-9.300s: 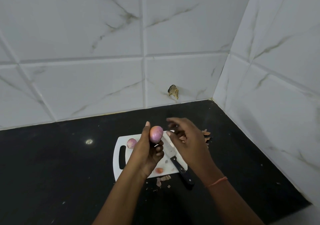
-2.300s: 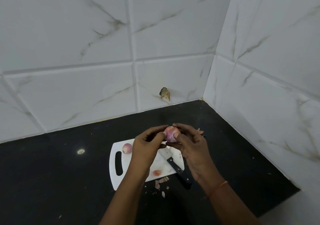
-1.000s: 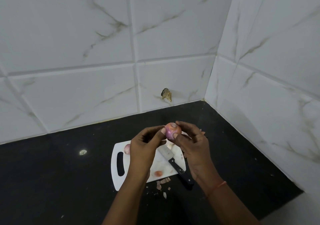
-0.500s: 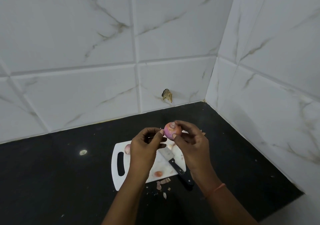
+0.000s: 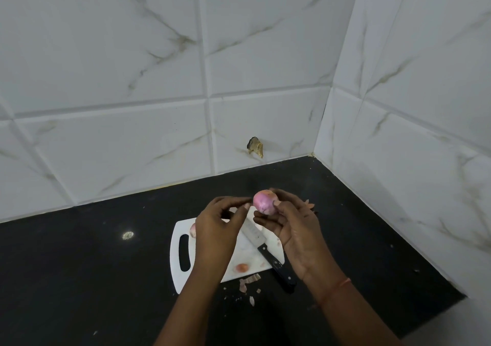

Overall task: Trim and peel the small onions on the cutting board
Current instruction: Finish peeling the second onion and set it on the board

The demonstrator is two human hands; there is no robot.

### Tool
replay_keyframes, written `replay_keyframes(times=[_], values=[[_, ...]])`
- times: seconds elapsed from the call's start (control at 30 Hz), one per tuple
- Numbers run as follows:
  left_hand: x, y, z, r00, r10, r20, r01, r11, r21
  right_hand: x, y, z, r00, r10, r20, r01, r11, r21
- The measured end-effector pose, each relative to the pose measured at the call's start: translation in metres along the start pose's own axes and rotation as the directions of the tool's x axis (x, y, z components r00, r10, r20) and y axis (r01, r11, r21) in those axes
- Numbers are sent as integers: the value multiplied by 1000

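My right hand (image 5: 297,228) holds a small pink onion (image 5: 262,202) at its fingertips, lifted above the white cutting board (image 5: 177,274). Just left of the onion, my left hand (image 5: 216,226) has thumb and forefinger pinched together, apparently on a thin flake of onion skin. A second small onion (image 5: 192,230) lies at the board's far left corner, mostly hidden behind my left hand. The black-handled knife (image 5: 276,264) lies diagonally on the board with nobody holding it. A small orange trimmed piece (image 5: 241,267) sits near the board's front edge.
The board lies on a black countertop (image 5: 79,279) in a corner of white marble-tiled walls. Peel scraps (image 5: 248,280) lie on the counter in front of the board, and more peel (image 5: 310,205) shows behind my right hand. One wall tile has a chipped hole (image 5: 255,147).
The onion has passed from my left hand to my right. In the last second my left fingers have drawn slightly left, away from the onion.
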State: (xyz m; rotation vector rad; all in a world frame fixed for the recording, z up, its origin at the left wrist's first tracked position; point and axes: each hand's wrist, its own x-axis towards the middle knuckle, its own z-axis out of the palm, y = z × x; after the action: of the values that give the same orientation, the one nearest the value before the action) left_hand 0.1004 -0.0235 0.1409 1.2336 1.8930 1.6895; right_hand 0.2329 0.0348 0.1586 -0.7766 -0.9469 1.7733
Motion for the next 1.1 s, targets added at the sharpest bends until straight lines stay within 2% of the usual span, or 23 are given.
replay_keyframes(times=[0.07,0.17,0.33,0.63,0.8,0.9,1.0,1.1], values=[[1,2,1,999,-11,-46,11,1000,5,1,2,0,999,-38,-3,38,999,-35],[2,4,2,992,-112,-60,108,992,-62,-1,1,0,995,-95,-18,94,993,-71],[-2,17,5,961,-228,156,257,946,-199,-2,2,-1,990,-141,-12,135,966,-222],[-2,15,5,958,-241,155,268,945,-186,-5,-2,0,971,-238,-10,214,892,-398],[-1,16,6,963,-232,138,255,949,-186,-5,-1,-1,964,-266,10,243,864,-440],[-2,13,5,966,-222,133,241,957,-159,-6,-2,-1,970,-243,-13,218,894,-390],[0,8,5,971,-216,104,229,964,-137,-5,-5,0,993,-109,-38,102,982,-158],[2,-1,4,981,-180,71,185,981,-65,-4,-9,0,1000,7,-22,-7,1000,-19]])
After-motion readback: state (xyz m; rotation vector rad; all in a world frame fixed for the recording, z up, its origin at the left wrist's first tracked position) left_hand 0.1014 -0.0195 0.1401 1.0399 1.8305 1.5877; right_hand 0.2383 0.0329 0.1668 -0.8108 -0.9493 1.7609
